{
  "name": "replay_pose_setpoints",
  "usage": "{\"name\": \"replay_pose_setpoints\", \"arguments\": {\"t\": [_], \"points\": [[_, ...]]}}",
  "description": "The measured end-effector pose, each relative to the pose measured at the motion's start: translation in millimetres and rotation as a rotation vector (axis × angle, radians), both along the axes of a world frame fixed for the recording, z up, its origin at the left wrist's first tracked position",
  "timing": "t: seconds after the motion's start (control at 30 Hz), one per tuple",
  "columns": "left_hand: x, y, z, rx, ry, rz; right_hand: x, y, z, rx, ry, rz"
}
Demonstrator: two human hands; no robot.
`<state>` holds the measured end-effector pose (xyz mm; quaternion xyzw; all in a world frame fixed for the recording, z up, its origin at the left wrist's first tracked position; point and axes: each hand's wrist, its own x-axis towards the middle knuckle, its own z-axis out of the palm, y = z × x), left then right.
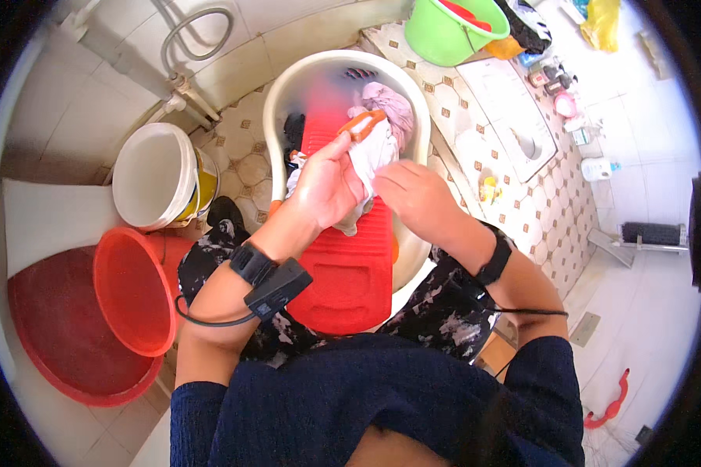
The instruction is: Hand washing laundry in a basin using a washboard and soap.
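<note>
Over a red washboard [343, 288], my left hand [331, 187] is turned palm up, with its thumb against a wet white cloth [375, 152] that has an orange edge. My right hand [417, 198] is closed, its fingertips pinching the same cloth from the right. The washboard leans in a cream basin [279, 101] between my knees. Behind the cloth lies a bunched pink cloth [389, 107] in the basin. Dark fabric [294, 128] shows along its left side. My hands hide part of the white cloth and the washboard's ridges.
To the left stand a white bucket [149, 167], an orange-red basin [132, 292] and a dark red tub [70, 327]. A green bucket [448, 35] sits at the back right. Beyond it are a floor toilet [514, 117] and several bottles [549, 75].
</note>
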<state>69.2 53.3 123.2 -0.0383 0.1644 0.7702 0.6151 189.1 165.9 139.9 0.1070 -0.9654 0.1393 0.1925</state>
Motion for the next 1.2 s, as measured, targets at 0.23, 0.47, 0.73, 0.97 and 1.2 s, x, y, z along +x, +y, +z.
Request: {"name": "replay_pose_setpoints", "arguments": {"t": [0.23, 0.47, 0.73, 0.97, 1.2], "points": [[-10.0, -11.6, 8.3, 0.124, 0.049, -0.020, -23.2, -9.1, 31.1, -0.301, 0.083, -0.308], [-3.4, -16.6, 11.3, 0.001, 0.072, -0.125, -38.5, -10.6, 15.5, 0.121, 0.243, -0.179], [-2.3, -12.3, 9.7, -0.027, 0.125, -0.029, -17.5, -16.3, 5.9, 0.092, 0.112, -0.201], [-3.3, -8.1, -3.7, -0.089, 0.339, -0.086, -13.5, 4.2, -4.2, -0.722, 0.098, -0.573], [3.4, 0.7, -10.7, -0.127, 0.385, -0.088, -24.8, 20.2, -36.3, -0.868, -0.255, -0.525]]}}
